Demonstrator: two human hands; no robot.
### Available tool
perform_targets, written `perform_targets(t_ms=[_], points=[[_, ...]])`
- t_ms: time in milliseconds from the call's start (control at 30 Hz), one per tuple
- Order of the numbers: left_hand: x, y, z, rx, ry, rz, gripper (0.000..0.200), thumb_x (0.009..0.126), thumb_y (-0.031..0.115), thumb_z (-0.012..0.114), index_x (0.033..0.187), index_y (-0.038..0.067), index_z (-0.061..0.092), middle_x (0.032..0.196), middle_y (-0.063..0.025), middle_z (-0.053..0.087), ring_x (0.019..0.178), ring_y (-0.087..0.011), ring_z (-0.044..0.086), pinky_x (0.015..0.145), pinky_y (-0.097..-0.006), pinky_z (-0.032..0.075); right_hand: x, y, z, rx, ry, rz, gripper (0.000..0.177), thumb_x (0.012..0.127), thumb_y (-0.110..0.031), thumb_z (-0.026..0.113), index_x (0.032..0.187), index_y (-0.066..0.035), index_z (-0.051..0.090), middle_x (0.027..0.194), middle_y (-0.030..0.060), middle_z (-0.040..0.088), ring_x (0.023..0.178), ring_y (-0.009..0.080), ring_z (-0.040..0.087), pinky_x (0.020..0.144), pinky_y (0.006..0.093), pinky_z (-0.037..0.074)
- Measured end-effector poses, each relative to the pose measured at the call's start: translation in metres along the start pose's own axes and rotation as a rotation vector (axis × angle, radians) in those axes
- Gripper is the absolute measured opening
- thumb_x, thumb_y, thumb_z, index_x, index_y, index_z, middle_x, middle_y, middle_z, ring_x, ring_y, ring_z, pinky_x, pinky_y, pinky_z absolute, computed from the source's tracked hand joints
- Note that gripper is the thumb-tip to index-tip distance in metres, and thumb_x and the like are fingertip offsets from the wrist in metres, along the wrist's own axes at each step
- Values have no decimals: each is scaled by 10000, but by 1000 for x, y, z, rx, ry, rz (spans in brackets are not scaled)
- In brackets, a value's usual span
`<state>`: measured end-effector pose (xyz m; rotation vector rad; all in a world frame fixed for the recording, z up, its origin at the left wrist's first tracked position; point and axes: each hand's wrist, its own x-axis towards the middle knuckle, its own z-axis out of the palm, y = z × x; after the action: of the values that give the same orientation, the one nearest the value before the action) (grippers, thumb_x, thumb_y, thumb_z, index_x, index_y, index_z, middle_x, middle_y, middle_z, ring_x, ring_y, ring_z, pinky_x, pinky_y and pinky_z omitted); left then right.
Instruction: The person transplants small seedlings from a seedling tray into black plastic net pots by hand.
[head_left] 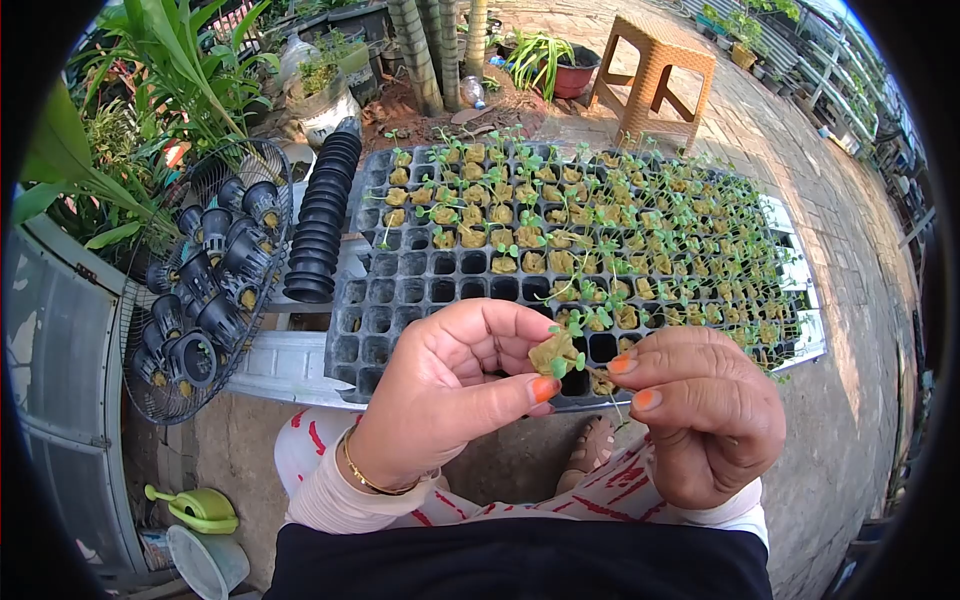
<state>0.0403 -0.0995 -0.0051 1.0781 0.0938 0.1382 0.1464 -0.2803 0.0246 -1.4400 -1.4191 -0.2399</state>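
Between the thumb and fingers of my left hand (465, 365) sits a seedling plug (552, 354), a tan block of growing medium with small green leaves. My right hand (712, 405) is close beside it on the right, thumb and forefinger pinched together. A thin pale strand, like a seedling stem, dangles by those fingertips; I cannot tell what else they hold. Both hands are over the front edge of a black seedling tray (408, 263). Tan plugs with green sprouts fill its middle and right cells, while many cells at the left hold no plug.
Left of the tray lies a stack of black net pots (322, 215). Further left, a wire basket (283, 215) holds several black pots with plugs. A white slatted surface (285, 360) supports the tray. Behind stands a tan stool (655, 65); a green watering can (205, 510) is on the ground.
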Motion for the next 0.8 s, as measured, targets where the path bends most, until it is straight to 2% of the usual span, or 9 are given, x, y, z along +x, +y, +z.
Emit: perform_targets(t_ms=[233,567,800], points=[[0,-1,0,-3,3,12,353,797,11,698,1117,-17,552,1003,-125,647,900,-187,652,733,-304,560,0,1,0,15,-55,-13,328,627,121,563,903,-13,676,962,155,675,817,283,666,723,363,537],[0,2,1,5,10,-1,364,793,13,705,1119,-25,548,994,-127,649,883,-182,653,757,-301,562,2,-2,-1,-5,-28,-12,329,626,119,568,907,-11,678,962,156,671,823,283,667,724,365,539],[0,-1,-1,31,-12,59,372,798,21,707,1125,-38,541,1001,-138,651,884,-183,655,770,-304,565,3,-2,3,-23,-53,-49,257,637,75,621,877,5,684,897,162,676,781,289,665,690,357,543]])
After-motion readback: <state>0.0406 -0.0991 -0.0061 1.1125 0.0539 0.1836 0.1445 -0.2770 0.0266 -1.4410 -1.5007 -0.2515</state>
